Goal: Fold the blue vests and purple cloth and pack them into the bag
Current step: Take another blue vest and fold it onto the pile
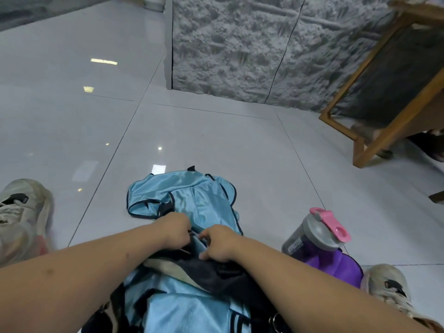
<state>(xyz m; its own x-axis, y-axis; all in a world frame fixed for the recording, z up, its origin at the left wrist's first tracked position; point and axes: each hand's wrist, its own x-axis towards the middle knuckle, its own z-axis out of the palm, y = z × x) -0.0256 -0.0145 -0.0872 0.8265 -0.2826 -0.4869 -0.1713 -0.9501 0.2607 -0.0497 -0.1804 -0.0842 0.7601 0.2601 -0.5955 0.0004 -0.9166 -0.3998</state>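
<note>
A crumpled light-blue vest (189, 200) with dark trim lies on the tiled floor in front of me. A second light-blue vest (189, 306) lies nearer me, over a dark bag (216, 270) between my legs. My left hand (174, 230) and my right hand (219, 243) sit close together at the near edge of the far vest, fingers curled and pinching its fabric and trim. The purple cloth (338, 267) lies bunched on the floor at the right, partly under a bottle.
A grey shaker bottle (314, 234) with a pink cap lies on the purple cloth. My shoes are at the far left (21, 212) and lower right (389, 287). A wooden chair frame (374, 131) stands at the right, a textured grey wall behind.
</note>
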